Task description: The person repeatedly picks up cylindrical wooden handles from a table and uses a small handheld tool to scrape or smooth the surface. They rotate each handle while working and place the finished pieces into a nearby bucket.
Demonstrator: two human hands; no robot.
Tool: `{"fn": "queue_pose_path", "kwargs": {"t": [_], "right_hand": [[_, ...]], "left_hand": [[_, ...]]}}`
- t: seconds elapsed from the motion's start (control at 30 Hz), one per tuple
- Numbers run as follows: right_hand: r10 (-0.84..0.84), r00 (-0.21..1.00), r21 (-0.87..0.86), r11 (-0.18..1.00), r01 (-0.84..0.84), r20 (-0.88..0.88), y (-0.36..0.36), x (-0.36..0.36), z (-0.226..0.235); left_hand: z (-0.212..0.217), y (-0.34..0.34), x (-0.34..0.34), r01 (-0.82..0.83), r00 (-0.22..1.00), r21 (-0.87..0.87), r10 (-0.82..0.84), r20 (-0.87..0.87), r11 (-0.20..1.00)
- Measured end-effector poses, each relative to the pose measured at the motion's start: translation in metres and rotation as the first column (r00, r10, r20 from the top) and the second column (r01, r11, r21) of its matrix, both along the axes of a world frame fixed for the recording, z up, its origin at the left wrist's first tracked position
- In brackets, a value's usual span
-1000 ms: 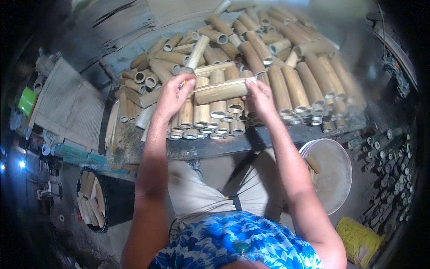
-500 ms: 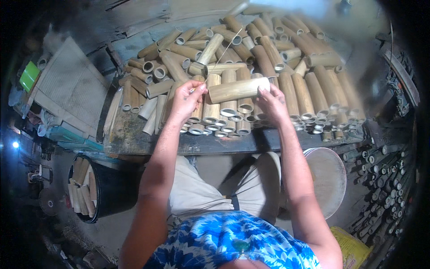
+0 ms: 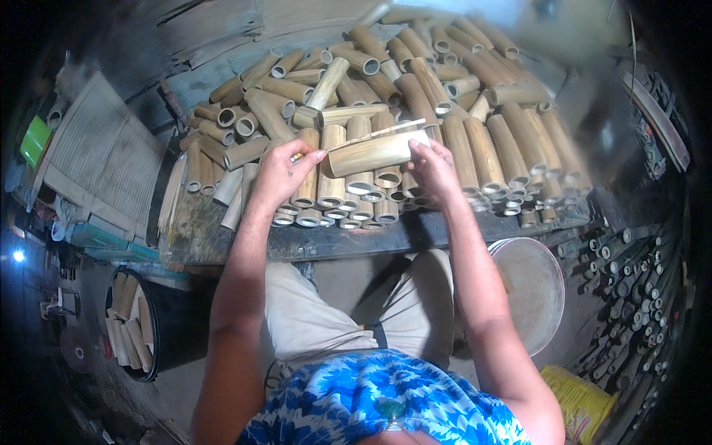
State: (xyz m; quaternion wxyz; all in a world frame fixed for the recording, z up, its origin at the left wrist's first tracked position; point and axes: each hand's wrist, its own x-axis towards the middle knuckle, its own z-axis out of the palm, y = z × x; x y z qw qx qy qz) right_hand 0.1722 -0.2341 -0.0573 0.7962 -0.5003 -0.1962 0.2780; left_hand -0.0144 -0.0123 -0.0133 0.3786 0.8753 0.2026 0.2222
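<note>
**Bamboo tube held over the heaped desk**

A short, pale tan bamboo tube (image 3: 368, 153) lies level, smooth-skinned, above the stacked bamboo sections (image 3: 475, 141). The right hand (image 3: 432, 167) grips its right end; the left hand (image 3: 280, 169) pinches a thin bamboo sliver (image 3: 378, 134) along its top. The desk (image 3: 222, 237) carries the pile.

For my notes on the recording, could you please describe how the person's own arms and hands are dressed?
Both forearms are bare from the elbow down. The left hand and right hand wear no gloves; no watch or bracelet shows. Lower down, a blue top with a white flower pattern and light shorts are visible.
</note>
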Motion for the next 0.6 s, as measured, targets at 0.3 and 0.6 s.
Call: {"fn": "queue_pose_path", "kwargs": {"t": [0.3, 0.6], "right_hand": [[-0.042, 0.996, -0.031, 0.999, 0.044, 0.078, 0.004, 0.004, -0.005], [-0.050, 0.995, -0.012, 0.999, 0.051, 0.087, 0.003, 0.003, -0.005]], "left_hand": [[-0.003, -0.006, 0.006, -0.024, 0.997, 0.155, 0.013, 0.073, 0.988], [-0.007, -0.002, 0.008, -0.022, 0.997, 0.155, 0.010, 0.075, 0.988]]}}
